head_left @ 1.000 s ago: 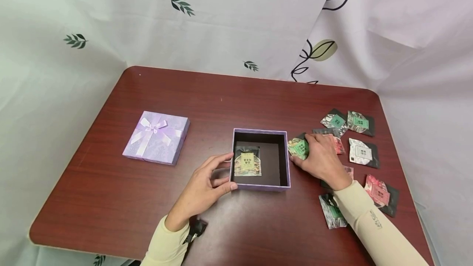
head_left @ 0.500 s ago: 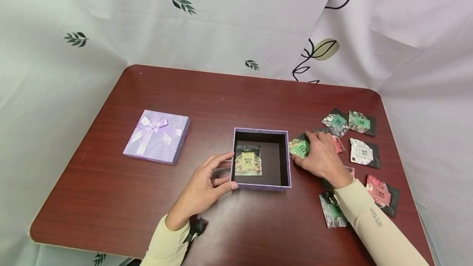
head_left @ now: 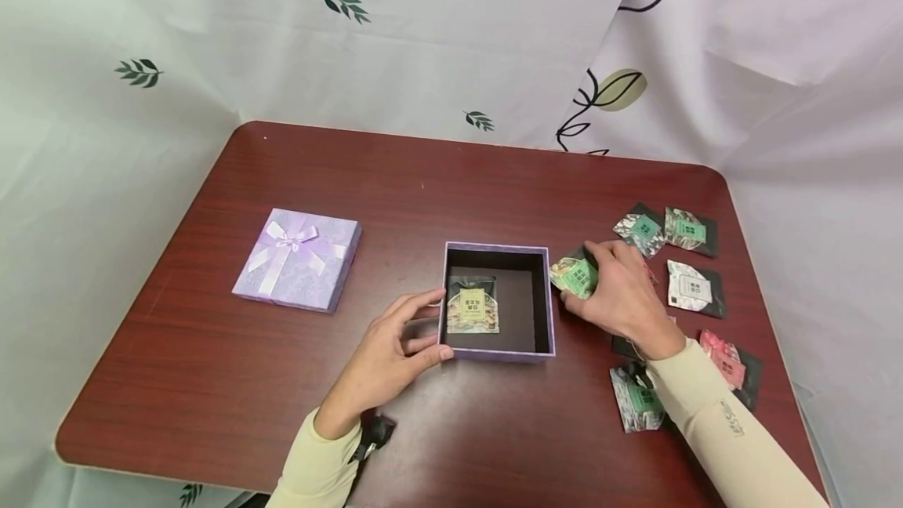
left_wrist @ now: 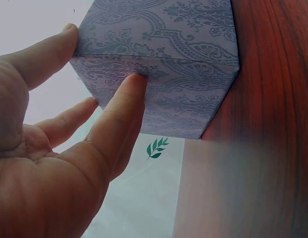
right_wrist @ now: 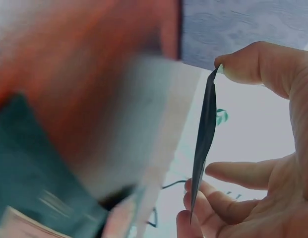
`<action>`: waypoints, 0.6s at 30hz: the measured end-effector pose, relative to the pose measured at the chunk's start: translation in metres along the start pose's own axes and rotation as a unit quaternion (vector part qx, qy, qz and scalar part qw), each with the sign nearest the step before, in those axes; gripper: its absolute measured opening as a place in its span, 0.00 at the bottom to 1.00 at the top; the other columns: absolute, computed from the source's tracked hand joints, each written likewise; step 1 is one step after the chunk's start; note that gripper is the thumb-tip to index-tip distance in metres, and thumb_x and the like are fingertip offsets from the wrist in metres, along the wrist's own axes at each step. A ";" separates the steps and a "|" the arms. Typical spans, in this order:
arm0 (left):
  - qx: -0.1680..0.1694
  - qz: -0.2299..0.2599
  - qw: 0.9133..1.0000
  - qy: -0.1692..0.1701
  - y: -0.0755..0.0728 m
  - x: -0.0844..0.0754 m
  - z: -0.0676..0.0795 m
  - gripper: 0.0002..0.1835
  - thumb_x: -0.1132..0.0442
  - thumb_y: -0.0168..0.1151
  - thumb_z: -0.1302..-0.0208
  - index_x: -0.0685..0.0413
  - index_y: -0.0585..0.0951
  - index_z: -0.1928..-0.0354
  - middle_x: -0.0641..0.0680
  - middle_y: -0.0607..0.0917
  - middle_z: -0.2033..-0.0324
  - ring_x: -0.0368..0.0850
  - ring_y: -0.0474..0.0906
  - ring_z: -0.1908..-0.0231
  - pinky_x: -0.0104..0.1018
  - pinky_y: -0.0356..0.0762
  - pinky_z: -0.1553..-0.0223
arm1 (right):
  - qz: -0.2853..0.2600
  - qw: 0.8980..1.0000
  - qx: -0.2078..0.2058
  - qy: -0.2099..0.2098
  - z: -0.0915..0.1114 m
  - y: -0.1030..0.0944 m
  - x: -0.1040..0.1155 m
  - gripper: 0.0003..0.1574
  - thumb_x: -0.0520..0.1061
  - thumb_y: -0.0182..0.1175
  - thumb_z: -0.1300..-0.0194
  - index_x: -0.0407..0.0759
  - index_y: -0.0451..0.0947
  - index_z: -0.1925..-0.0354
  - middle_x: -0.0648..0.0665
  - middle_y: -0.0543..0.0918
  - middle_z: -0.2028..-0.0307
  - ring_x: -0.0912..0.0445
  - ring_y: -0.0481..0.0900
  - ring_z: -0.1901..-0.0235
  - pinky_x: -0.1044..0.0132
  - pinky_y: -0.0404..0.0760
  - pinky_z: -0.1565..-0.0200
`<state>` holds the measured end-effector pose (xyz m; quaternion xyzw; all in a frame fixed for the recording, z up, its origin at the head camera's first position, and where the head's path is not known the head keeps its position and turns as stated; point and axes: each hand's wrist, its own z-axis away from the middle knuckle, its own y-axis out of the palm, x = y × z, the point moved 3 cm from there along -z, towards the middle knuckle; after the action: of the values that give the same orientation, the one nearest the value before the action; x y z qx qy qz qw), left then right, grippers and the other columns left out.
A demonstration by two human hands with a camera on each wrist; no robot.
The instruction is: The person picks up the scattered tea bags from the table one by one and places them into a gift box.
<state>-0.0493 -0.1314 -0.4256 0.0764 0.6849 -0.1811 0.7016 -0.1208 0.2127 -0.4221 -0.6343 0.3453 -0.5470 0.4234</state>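
An uncovered purple box [head_left: 498,356] with a dark inside stands mid-table. In its left half lies a sachet [head_left: 473,310] with a yellow label. My left hand [head_left: 377,367] rests against the box's left side with thumb and fairly straight fingers; in the left wrist view the fingertips touch its patterned outer wall [left_wrist: 178,94]. My right hand [head_left: 624,292] pinches a green-labelled sachet [head_left: 574,277] just right of the box. Seen edge-on in the right wrist view, this sachet [right_wrist: 206,134] stands between thumb and fingers. Its right part is hidden by my hand in the head view.
At the left lies the purple box lid [head_left: 299,259] with a ribbon bow. Several sachets lie on the right: two green-labelled ones [head_left: 640,230] at the back, a white one [head_left: 694,288], a red one [head_left: 727,363], and a silvery one [head_left: 637,398] near the front. My right arm partly covers others.
My right hand has lifted the green-labelled sachet slightly and tilted it, shifting a little to the right. My left hand and the box have stayed in place.
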 end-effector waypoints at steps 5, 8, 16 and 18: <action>0.002 0.002 1.000 0.000 0.000 0.000 0.000 0.42 0.68 0.79 0.40 0.56 0.72 0.25 0.65 0.75 0.32 0.65 0.79 0.34 0.34 0.88 0.42 | -0.003 1.000 -0.011 -0.013 -0.001 -0.018 0.011 0.55 0.52 0.79 0.51 0.26 0.72 0.32 0.29 0.76 0.43 0.33 0.67 0.38 0.37 0.75 0.38; 0.002 0.004 1.000 0.001 0.000 0.000 0.000 0.42 0.68 0.79 0.40 0.57 0.71 0.25 0.65 0.75 0.32 0.66 0.78 0.34 0.34 0.88 0.42 | -0.006 0.999 -0.022 -0.024 -0.001 -0.030 0.018 0.55 0.51 0.79 0.52 0.27 0.73 0.32 0.30 0.76 0.43 0.34 0.67 0.38 0.38 0.75 0.40; 0.001 0.004 1.000 0.004 0.000 0.000 -0.001 0.42 0.69 0.79 0.40 0.55 0.72 0.25 0.64 0.76 0.32 0.65 0.79 0.34 0.34 0.88 0.42 | 0.016 0.997 -0.049 -0.063 -0.005 -0.057 0.032 0.53 0.50 0.80 0.56 0.28 0.76 0.34 0.31 0.78 0.45 0.35 0.69 0.44 0.41 0.76 0.46; 0.000 0.000 1.000 0.004 0.000 0.000 -0.001 0.41 0.68 0.79 0.40 0.54 0.72 0.25 0.64 0.76 0.32 0.63 0.79 0.34 0.34 0.88 0.42 | 0.020 0.996 -0.052 -0.067 -0.005 -0.062 0.035 0.53 0.50 0.80 0.56 0.28 0.76 0.34 0.31 0.78 0.45 0.35 0.69 0.44 0.41 0.76 0.46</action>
<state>-0.0499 -0.1313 -0.4257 0.0771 0.6879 -0.1811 0.6986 -0.1213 0.2053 -0.3507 -0.6837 0.3568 -0.4756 0.4230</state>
